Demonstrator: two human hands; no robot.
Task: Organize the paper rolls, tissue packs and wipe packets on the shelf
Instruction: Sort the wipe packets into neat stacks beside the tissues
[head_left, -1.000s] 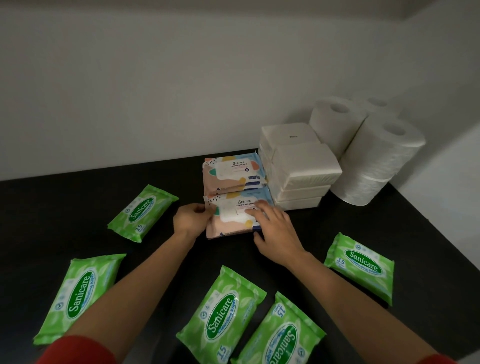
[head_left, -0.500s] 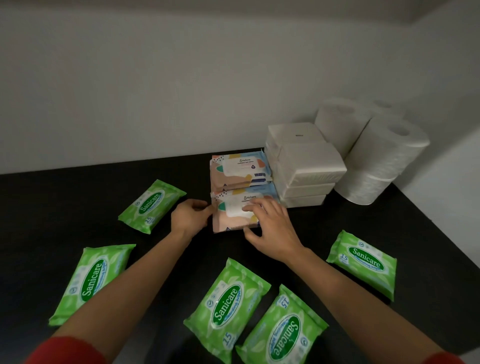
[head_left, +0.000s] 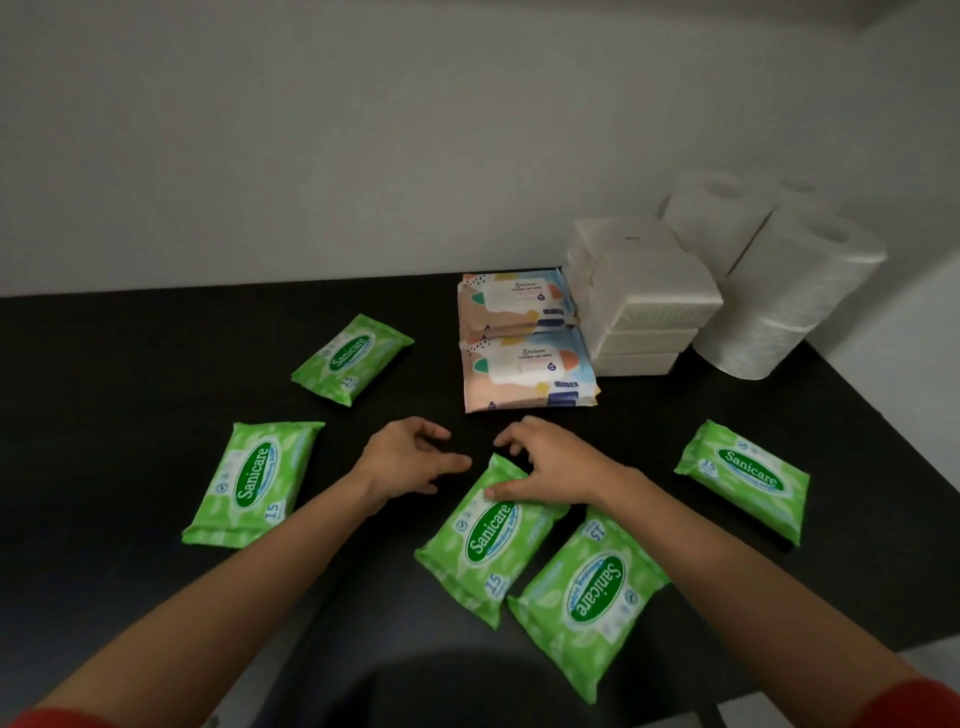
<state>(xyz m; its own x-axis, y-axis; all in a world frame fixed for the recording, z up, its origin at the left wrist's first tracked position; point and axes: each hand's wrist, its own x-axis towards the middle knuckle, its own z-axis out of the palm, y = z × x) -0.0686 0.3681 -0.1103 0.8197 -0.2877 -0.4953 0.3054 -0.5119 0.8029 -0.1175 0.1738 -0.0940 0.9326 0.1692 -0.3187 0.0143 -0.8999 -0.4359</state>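
Note:
Several green Sanicare wipe packets lie scattered on the black shelf (head_left: 130, 389). My right hand (head_left: 556, 462) hovers arched over the far end of the middle green packet (head_left: 488, 540), thumb resting on it, fingers not closed around it. My left hand (head_left: 410, 460) is just left of that packet, fingers apart and holding nothing. Two pastel wipe packs (head_left: 524, 366) lie one behind the other beyond my hands, against a stack of white tissue packs (head_left: 649, 296). White paper rolls (head_left: 795, 291) stand in the back right corner.
Other green packets lie at the left (head_left: 254, 480), back left (head_left: 353, 356), right (head_left: 743, 475) and front (head_left: 592, 597). A grey wall closes the back, a white wall the right. The shelf's front edge runs under my forearms.
Both hands let go of the front pastel pack and drew back toward me. The right hand now rests on the middle green packet; the left is beside it.

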